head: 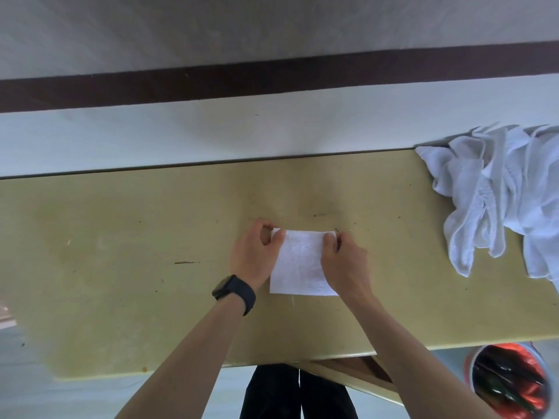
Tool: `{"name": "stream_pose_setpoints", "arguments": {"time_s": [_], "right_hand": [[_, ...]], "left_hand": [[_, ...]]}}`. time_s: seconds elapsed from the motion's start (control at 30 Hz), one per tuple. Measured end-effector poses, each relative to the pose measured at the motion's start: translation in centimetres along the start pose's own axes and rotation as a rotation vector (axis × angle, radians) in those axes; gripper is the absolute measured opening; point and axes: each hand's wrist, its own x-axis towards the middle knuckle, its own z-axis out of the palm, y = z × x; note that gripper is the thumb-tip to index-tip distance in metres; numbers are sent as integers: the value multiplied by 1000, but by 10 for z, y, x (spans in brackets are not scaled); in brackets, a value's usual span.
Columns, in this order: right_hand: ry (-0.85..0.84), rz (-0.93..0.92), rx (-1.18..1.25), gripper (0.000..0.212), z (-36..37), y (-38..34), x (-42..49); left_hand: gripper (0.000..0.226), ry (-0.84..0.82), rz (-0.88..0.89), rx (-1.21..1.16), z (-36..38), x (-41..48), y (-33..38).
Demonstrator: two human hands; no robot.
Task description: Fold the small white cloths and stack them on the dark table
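Note:
A small white cloth [301, 263] lies flat on the yellowish table [136, 252], folded into a rectangle. My left hand [252, 254] pinches its far left corner between thumb and fingers. My right hand [343, 261] pinches the far right corner and covers part of the cloth's right edge. A dark watch sits on my left wrist. A heap of unfolded white cloths [499, 195] rests at the table's far right, partly hanging over the back edge.
A white wall with a dark stripe [272, 77] runs behind the table. A round red container [511, 385] stands on the floor at the lower right. Dark trouser legs [290, 394] show below the table's front edge.

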Motion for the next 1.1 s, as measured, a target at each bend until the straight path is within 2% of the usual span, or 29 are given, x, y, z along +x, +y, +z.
{"name": "stream_pose_setpoints", "arguments": {"time_s": [0.13, 0.27, 0.37, 0.43, 0.5, 0.57, 0.67, 0.8, 0.9, 1.0, 1.1], "right_hand": [[66, -37, -258, 33, -5, -4, -1], [158, -77, -265, 33, -12, 5, -5], [333, -365, -146, 23, -5, 23, -18], [387, -596, -161, 22, 7, 37, -27], [345, -711, -232, 35, 18, 46, -28], [232, -699, -313, 50, 24, 51, -24], [88, -655, -429, 60, 26, 60, -13], [38, -631, -493, 64, 27, 65, -9], [29, -618, -481, 64, 27, 62, -10], [58, -618, -349, 64, 19, 60, -16], [176, -431, -174, 63, 6, 51, -26]], "left_hand": [[19, 25, 87, 171, -2, 0, -4], [33, 94, 174, 305, -1, -8, -4], [32, 274, 475, 504, 3, -20, -19], [35, 249, 654, 570, 12, -30, -34], [43, 155, 746, 579, 20, -37, -44], [56, 64, 703, 618, 26, -38, -50], [67, -29, 628, 660, 29, -33, -57], [67, -105, 624, 689, 27, -29, -62], [66, -106, 610, 680, 28, -32, -61], [64, -71, 612, 616, 24, -38, -55], [63, 80, 377, 474, 15, -43, -35]]}}
